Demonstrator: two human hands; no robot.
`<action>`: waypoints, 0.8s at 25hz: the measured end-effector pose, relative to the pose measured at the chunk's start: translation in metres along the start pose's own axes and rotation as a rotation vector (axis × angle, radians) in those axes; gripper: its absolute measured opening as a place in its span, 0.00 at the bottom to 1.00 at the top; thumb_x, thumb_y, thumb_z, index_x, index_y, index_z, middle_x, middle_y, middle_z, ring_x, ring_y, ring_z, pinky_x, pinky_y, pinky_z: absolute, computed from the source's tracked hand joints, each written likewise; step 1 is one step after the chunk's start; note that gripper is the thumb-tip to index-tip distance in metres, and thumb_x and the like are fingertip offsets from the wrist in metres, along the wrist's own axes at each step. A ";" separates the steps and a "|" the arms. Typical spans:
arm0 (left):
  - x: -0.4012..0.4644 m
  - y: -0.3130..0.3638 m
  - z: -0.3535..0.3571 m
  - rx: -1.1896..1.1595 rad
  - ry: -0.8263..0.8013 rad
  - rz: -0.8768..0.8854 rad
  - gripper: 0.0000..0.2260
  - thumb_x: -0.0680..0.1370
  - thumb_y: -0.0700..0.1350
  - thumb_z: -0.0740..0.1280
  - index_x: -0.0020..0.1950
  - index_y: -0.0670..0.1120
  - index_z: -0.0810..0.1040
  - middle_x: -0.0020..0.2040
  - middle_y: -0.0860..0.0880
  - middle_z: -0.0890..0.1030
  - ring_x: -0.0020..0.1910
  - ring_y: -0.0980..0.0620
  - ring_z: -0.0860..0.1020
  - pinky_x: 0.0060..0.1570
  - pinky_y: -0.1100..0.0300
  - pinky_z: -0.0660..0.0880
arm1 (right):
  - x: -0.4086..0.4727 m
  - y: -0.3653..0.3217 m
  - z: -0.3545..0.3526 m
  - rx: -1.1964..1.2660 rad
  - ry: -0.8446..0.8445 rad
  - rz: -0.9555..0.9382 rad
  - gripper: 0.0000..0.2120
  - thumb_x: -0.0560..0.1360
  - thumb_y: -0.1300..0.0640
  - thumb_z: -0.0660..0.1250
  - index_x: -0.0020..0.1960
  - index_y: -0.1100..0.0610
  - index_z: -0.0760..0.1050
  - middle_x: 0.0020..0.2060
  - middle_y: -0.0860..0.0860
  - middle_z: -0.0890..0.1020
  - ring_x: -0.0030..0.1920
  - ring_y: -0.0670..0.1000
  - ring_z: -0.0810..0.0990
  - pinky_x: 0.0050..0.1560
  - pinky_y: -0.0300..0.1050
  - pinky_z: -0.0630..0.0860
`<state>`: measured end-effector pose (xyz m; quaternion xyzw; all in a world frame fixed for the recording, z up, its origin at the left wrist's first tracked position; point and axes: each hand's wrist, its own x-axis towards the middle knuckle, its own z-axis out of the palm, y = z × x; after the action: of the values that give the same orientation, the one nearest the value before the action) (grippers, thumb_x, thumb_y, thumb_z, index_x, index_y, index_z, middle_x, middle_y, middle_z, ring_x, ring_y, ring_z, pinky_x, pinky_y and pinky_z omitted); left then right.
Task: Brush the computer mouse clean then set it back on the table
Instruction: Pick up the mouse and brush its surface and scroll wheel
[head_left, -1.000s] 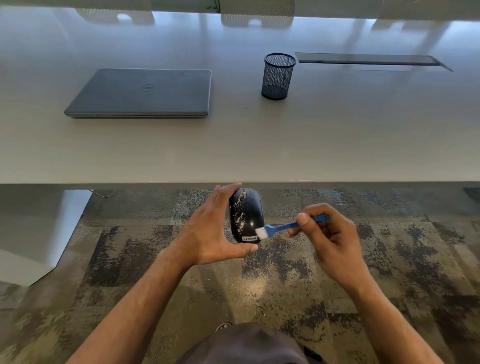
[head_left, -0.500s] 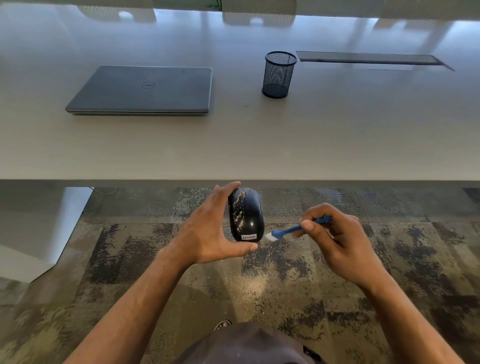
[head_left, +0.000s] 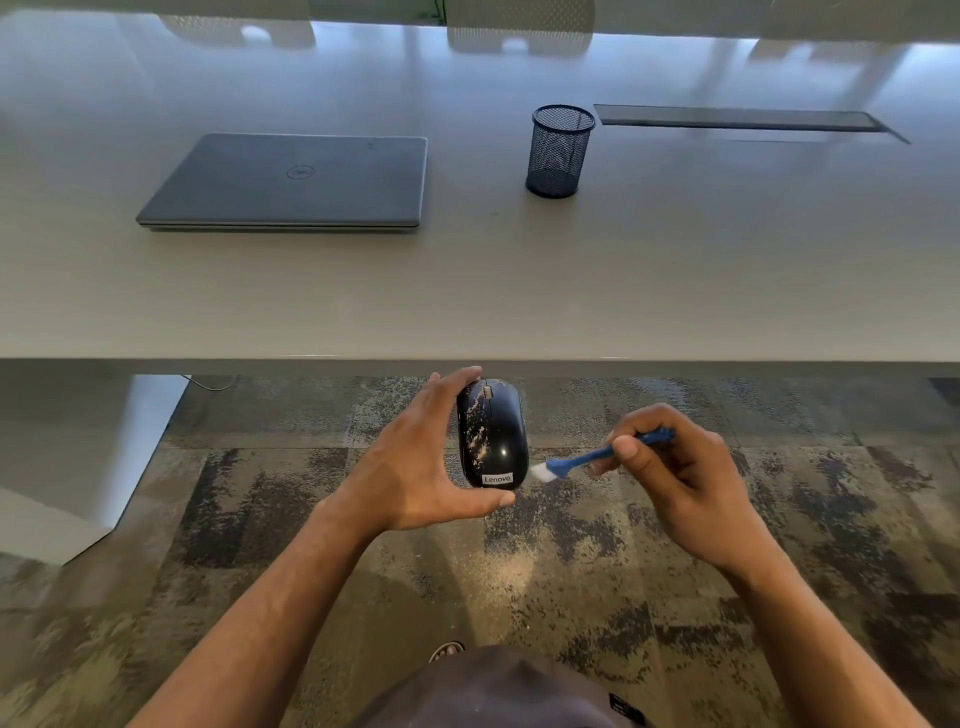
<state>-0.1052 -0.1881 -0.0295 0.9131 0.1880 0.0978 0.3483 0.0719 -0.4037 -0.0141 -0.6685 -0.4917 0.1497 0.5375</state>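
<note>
Mottled grey and tan carpet (head_left: 571, 561) is seen below the near edge of a long pale counter (head_left: 675, 270), on which a closed grey laptop (head_left: 291, 179), a black wire-mesh pen cup (head_left: 558, 150) and a dark flush cable hatch (head_left: 737, 118) are set well apart from one another. None of these is touched.

A glossy black computer mouse with a white brand label (head_left: 493, 434) is held in the air in front of the counter edge, over the carpet, not on the counter. It is gripped by the left hand (head_left: 415, 467), with the fingers curled over its far end and the thumb pressed under its near end. Pale specks of dirt are seen mainly on its left half; the right half looks clean and shiny.

A small blue-handled brush with white bristles (head_left: 597, 457) is pinched by the right hand (head_left: 685, 478) between thumb and curled fingers. Compared with a second ago, when the bristles were laid against the lower right side of the mouse, the brush has been drawn away to the right and slightly down, so that the bristles are now just beside the shell, and whether they touch it cannot be told. The mouse itself has hardly been shifted.

This is judged to be the end of one stroke, with another to be started. The brushing is judged only partly done, since the speckled left side remains to be swept before the mouse can be set back on the counter.
</note>
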 end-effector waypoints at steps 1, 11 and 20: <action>0.000 0.000 0.000 -0.005 0.000 0.008 0.52 0.60 0.71 0.75 0.76 0.61 0.52 0.73 0.51 0.67 0.66 0.54 0.68 0.66 0.49 0.64 | 0.000 0.000 0.000 0.108 0.005 0.020 0.12 0.79 0.42 0.66 0.50 0.52 0.78 0.40 0.47 0.86 0.41 0.45 0.86 0.44 0.37 0.81; -0.010 0.005 -0.007 -0.008 -0.028 0.130 0.51 0.61 0.69 0.76 0.77 0.58 0.52 0.69 0.58 0.65 0.65 0.64 0.64 0.65 0.65 0.58 | 0.012 0.015 0.003 0.385 0.156 0.139 0.07 0.79 0.58 0.61 0.49 0.62 0.74 0.37 0.50 0.85 0.40 0.50 0.86 0.46 0.42 0.82; -0.023 0.006 -0.016 -0.006 -0.039 0.163 0.52 0.61 0.67 0.76 0.77 0.57 0.52 0.70 0.59 0.63 0.68 0.61 0.65 0.67 0.69 0.57 | 0.021 0.018 0.014 0.438 0.000 0.104 0.06 0.79 0.61 0.59 0.51 0.62 0.74 0.38 0.50 0.86 0.41 0.50 0.87 0.50 0.44 0.83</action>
<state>-0.1292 -0.1921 -0.0146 0.9260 0.1061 0.1087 0.3455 0.0799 -0.3775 -0.0279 -0.5603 -0.4123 0.2802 0.6614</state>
